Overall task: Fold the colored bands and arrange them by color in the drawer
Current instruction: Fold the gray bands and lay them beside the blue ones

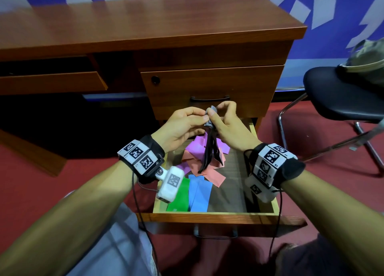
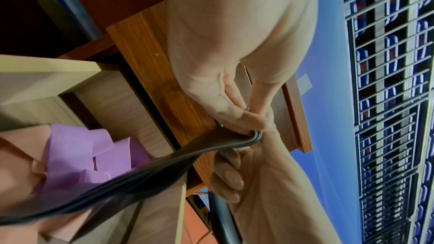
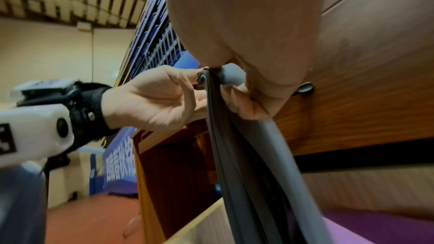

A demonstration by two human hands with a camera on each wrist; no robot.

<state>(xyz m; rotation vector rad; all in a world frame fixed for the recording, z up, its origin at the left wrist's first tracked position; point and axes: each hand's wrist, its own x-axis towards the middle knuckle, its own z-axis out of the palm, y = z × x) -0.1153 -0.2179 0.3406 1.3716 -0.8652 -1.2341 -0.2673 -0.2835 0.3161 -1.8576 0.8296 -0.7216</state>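
**Head view: both hands pinch a dark grey band above the open drawer**

Head camera looks down on two hands raised over an open drawer (image 1: 216, 212) of a brown wooden desk (image 1: 145, 26). The left hand (image 1: 180, 126) and the right hand (image 1: 228, 126) meet at the top of a dark grey band (image 1: 209, 149), and each pinches its gathered upper end between thumb and fingertips. The band hangs down from that pinch in several long layers, its lower end reaching the pile beneath it.

Inside the drawer, a loose heap of purple bands (image 1: 197, 147) and pink bands (image 1: 214, 176) lies toward the back, tangled together and unfolded. Nearer the front edge, a green band (image 1: 179, 196) lies flat at the left, with a blue band (image 1: 200, 194) just beside it on its right; the two touch along their long sides. The right part of the drawer floor shows bare wood grain.

From the left wrist camera, the layered edges of the dark grey band show stacked at the pinch, with the purple and pink heap below. From the right wrist camera, the band's folded top sits between the right thumb and fingers, and the left hand's fingertips press it from the other side.

A black chair (image 1: 342, 95) stands to the right of the desk on a red floor (image 1: 31, 182).
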